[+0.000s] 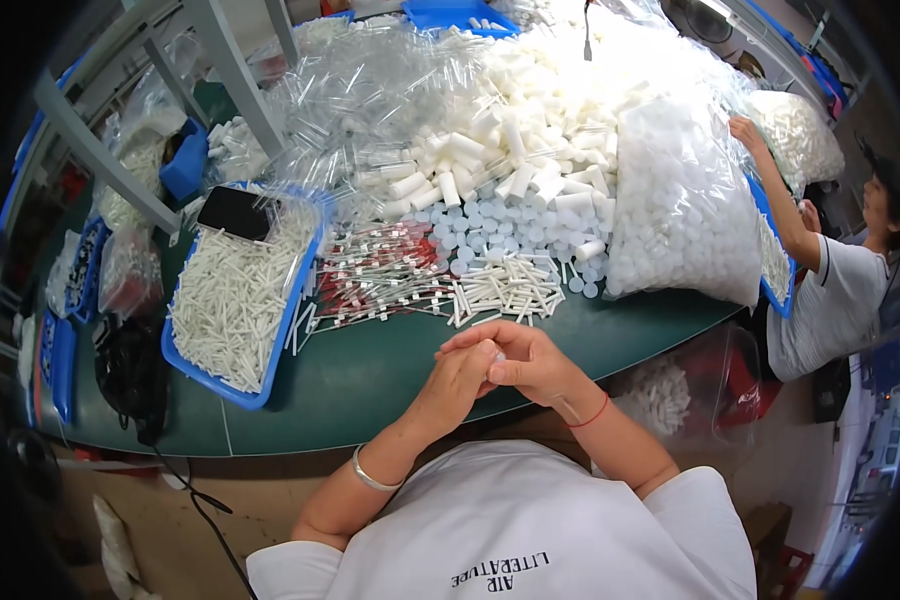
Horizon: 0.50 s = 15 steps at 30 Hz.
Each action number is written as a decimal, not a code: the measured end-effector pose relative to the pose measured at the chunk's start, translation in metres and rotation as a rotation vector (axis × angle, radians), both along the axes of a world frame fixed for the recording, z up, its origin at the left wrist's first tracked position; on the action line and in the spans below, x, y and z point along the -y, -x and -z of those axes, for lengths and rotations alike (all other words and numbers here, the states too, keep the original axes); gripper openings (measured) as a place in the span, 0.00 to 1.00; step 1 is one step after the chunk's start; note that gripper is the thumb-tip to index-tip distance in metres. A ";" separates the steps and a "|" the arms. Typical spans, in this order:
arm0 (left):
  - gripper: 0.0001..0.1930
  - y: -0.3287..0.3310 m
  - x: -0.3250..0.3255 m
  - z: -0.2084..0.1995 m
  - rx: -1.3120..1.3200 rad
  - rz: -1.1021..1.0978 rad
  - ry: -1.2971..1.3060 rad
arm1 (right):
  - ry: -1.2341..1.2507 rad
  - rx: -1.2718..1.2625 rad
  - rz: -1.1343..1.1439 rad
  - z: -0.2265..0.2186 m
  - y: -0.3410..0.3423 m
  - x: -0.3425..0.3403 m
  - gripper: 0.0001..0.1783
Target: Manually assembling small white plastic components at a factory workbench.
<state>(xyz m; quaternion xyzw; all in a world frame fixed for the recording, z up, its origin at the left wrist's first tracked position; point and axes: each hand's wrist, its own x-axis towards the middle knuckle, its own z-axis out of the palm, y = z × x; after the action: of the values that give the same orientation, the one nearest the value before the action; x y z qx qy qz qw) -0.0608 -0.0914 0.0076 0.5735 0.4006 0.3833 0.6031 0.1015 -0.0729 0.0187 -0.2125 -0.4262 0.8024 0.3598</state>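
My left hand (456, 384) and my right hand (538, 362) meet at the table's near edge, fingers closed and pressed together. A small whitish bit shows between them, too hidden to name. Just beyond my hands lies a pile of short white sticks (505, 290). Left of it are thin rods with red and white parts (380, 275). Translucent round caps (485, 230) lie behind, and larger white tubes (530, 165) are heaped farther back.
At left a blue tray (242, 399) holds white sticks, with a black phone (235, 213) on top. A stuffed clear bag (685, 210) stands at right. Clear tubes (360, 100) pile up at the back. A co-worker (840, 290) reaches in from the right. Grey frame bars (232, 75) rise at far left.
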 end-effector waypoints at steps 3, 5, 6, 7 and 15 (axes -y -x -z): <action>0.23 0.001 0.001 0.003 0.018 -0.017 -0.041 | 0.013 0.040 -0.011 -0.001 0.002 0.001 0.29; 0.22 0.003 0.002 -0.005 0.095 0.030 0.201 | 0.046 0.020 -0.027 0.001 -0.001 0.003 0.28; 0.22 0.002 0.003 -0.010 0.095 0.029 0.203 | 0.074 0.000 -0.045 0.002 -0.001 0.003 0.27; 0.22 -0.001 0.003 -0.017 0.166 0.042 0.295 | 0.076 -0.001 -0.046 0.004 -0.001 0.004 0.27; 0.21 -0.008 0.007 -0.013 0.347 -0.030 0.524 | 0.188 -0.156 0.012 0.009 -0.003 0.011 0.25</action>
<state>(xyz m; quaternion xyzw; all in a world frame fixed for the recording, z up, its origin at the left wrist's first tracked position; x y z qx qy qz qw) -0.0533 -0.0983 0.0209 0.3185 0.3852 0.3679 0.7842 0.1046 -0.0835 0.0098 -0.1847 -0.3183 0.8507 0.3753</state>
